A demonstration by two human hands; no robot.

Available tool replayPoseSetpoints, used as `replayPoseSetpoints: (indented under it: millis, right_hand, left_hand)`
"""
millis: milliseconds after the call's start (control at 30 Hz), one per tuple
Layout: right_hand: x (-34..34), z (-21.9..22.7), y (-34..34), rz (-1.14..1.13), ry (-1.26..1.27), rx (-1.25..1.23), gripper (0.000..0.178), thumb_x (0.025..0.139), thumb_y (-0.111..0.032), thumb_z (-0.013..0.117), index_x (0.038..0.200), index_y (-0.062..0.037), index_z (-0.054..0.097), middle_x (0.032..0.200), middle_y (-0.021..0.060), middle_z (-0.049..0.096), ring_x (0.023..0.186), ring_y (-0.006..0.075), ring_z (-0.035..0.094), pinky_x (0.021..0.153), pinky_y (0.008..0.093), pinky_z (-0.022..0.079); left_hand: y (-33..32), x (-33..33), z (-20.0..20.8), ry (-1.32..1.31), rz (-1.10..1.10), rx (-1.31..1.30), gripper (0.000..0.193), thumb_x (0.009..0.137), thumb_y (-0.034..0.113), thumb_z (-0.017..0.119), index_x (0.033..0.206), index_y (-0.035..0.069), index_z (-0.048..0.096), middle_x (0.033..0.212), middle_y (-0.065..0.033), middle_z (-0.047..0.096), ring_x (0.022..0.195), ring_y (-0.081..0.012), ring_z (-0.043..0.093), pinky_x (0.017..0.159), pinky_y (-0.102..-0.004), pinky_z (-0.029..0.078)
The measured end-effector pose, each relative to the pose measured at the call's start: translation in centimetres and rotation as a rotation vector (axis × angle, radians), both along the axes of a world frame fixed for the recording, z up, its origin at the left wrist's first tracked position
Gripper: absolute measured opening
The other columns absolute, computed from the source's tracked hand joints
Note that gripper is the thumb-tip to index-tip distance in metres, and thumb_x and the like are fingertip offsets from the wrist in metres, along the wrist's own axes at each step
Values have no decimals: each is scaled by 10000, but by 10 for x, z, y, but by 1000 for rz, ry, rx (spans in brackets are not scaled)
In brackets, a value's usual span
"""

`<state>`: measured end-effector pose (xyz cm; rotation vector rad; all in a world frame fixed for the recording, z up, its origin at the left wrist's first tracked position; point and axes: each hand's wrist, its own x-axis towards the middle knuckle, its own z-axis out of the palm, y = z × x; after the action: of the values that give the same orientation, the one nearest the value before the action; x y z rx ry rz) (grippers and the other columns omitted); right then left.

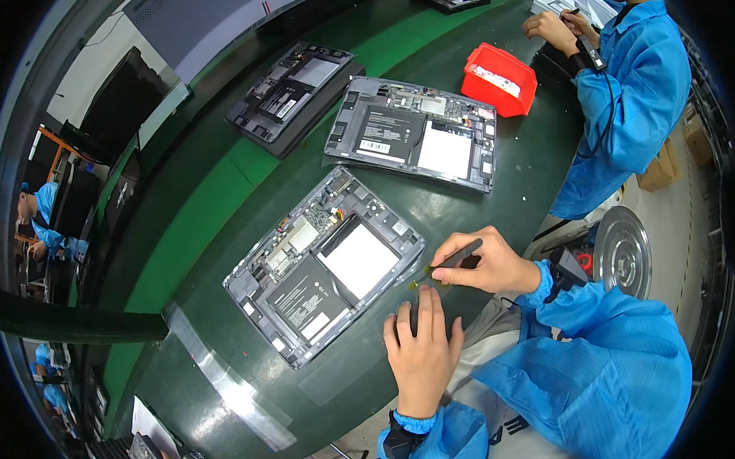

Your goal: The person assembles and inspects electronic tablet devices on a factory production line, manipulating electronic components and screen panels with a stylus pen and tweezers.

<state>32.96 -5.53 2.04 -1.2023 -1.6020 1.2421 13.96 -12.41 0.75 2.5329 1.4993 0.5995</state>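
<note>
My right hand (490,263) is closed round a black pen-like tool (460,254), its rear end pointing up and right. A small yellowish piece (418,283) lies by the fingertips, too small to make out fully. My left hand (422,353) rests palm down at the table's near edge, fingers stretched out, with something dark partly hidden under them. Just left of both hands is an opened laptop base (324,263), set at a slant, showing its black battery (308,300), circuit board and a white panel (359,260).
Beyond it lie a second opened laptop base (413,132) and a third (290,95) on a dark slab. A red bin (499,80) with small white pieces stands near a co-worker (634,99) in blue at right. Clear tape (227,380) crosses the green table (325,401).
</note>
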Motion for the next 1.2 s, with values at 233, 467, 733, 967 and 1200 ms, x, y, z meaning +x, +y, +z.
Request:
replayPoseSetpoints:
  millis: [233,467,733,967,1200]
  right_hand:
    - [0,13,-5,69,-3,79,189,886,-127,796,1007,6,735,875,94,760,781,126,730,689,263,569]
    - [-4,39,44,147,14,206,214,864,-135,813,1027,-8,755,898,88,769,805,116,722,722,267,559]
    - [-48,19,87,232,74,303,228,858,-174,821,1033,-32,789,905,106,780,821,119,719,762,271,552]
    - [-49,10,88,250,29,308,236,844,-165,819,1042,-39,794,991,133,782,889,196,758,820,290,555]
    - [-52,9,90,305,-94,400,235,838,-201,823,1034,-74,801,982,115,774,896,267,733,835,352,550]
  left_hand:
    - [3,-3,2,19,3,-3,548,855,302,730,1306,11,622,1380,-90,570,1150,-313,536,1010,-480,431]
    - [7,-50,27,-70,-18,152,503,817,169,737,1300,54,653,1310,-127,609,1143,-308,558,982,-450,446]
    - [36,-85,26,104,183,108,495,830,197,739,1310,99,667,1402,-95,554,1190,-352,507,1003,-476,424]
    - [40,-90,22,70,161,125,479,820,269,766,1271,118,702,1402,-78,547,1186,-343,502,998,-483,434]
    - [43,-89,26,86,164,124,458,814,277,768,1241,119,716,1428,-59,548,1160,-339,502,996,-475,434]
